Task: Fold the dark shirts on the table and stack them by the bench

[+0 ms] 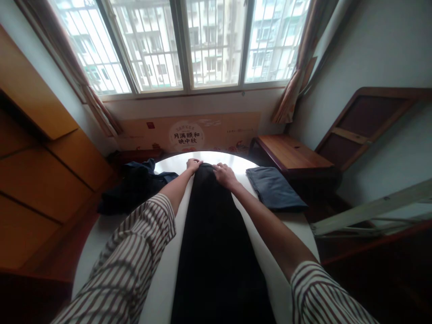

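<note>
Long black trousers (219, 243) lie lengthwise over the white round table (162, 283), narrow at the far end and wider toward me. My left hand (194, 165) pinches the left corner of that far end between thumb and fingers. At the right corner, my right hand (224, 174) has its fingers curled onto the cloth, gripping its edge. A folded dark grey-blue garment (275, 186) rests flat on the table, right of my right forearm. Left of my left arm, a loose heap of dark clothes (135, 184) reaches the table's edge.
Beyond the table stands a low wooden bench (293, 150) on the right. A printed cardboard panel (232, 123) leans below the barred window (182, 45). Orange wooden cabinets (67, 153) are on the left. A pale metal frame (371, 209) stands close to the table's right edge.
</note>
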`<state>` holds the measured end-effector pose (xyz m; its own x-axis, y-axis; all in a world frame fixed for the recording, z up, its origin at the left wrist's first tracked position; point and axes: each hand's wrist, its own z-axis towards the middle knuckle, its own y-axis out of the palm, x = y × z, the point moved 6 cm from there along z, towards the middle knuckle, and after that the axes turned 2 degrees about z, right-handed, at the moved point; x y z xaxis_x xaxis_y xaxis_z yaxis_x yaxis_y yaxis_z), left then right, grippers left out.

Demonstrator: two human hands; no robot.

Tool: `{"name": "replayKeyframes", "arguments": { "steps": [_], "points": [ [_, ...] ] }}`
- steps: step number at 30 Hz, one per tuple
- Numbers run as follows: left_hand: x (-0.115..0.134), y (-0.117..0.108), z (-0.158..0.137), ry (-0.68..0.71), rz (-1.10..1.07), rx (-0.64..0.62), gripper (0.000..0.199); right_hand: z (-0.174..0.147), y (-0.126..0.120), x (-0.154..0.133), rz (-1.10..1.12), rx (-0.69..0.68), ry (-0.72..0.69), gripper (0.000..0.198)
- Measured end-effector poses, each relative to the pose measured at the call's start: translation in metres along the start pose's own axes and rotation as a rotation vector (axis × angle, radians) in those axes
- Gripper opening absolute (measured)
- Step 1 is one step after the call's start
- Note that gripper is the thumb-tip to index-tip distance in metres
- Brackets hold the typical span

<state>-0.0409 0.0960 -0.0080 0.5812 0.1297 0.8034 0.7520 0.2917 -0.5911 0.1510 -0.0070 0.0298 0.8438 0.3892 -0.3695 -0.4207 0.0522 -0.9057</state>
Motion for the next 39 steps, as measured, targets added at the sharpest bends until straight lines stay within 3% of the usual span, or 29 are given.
{"name": "replayKeyframes", "arguments": {
  "steps": [2,5,9,14,18,23,27,31,34,37,39],
  "points": [
    [0.007,0.003,0.005,0.021,0.057,-0.028,0.021,-0.023,0.007,-0.016,-0.043,-0.03,-0.146,0.045],
    [0.019,0.007,0.004,0.06,0.148,-0.06,0.022,-0.061,0.022,-0.033,-0.082,-0.124,-0.281,0.071],
    [0.041,0.014,-0.022,0.214,0.239,-0.083,0.033,-0.083,0.03,-0.033,-0.044,-0.206,-0.207,0.083],
    [0.052,0.039,-0.068,0.436,0.32,-0.308,0.034,-0.079,0.031,-0.033,-0.072,-0.243,-0.108,0.077],
    [0.052,0.056,-0.075,0.431,0.392,-0.398,0.038,-0.098,0.033,-0.043,-0.096,-0.242,-0.176,0.082],
    [0.059,0.074,-0.067,0.365,0.543,-0.428,0.045,-0.159,0.028,-0.059,-0.053,-0.233,-0.327,0.08],
    [0.064,0.075,-0.069,0.343,0.58,-0.446,0.047,-0.207,0.022,-0.075,0.026,-0.3,-0.387,0.086],
    [0.091,0.055,-0.082,0.419,0.446,-0.307,0.043,-0.25,0.003,-0.091,0.157,-0.397,-0.415,0.086],
    [0.113,0.023,-0.118,0.564,0.345,-0.216,0.041,-0.293,-0.024,-0.095,0.188,-0.354,-0.443,0.073],
    [0.114,-0.025,-0.199,0.831,0.224,-0.33,0.036,-0.348,-0.047,-0.088,0.158,-0.26,-0.519,0.069],
    [0.094,-0.065,-0.273,0.977,0.202,-0.481,0.033,-0.387,-0.051,-0.081,0.115,-0.216,-0.591,0.079]
  ]
}}
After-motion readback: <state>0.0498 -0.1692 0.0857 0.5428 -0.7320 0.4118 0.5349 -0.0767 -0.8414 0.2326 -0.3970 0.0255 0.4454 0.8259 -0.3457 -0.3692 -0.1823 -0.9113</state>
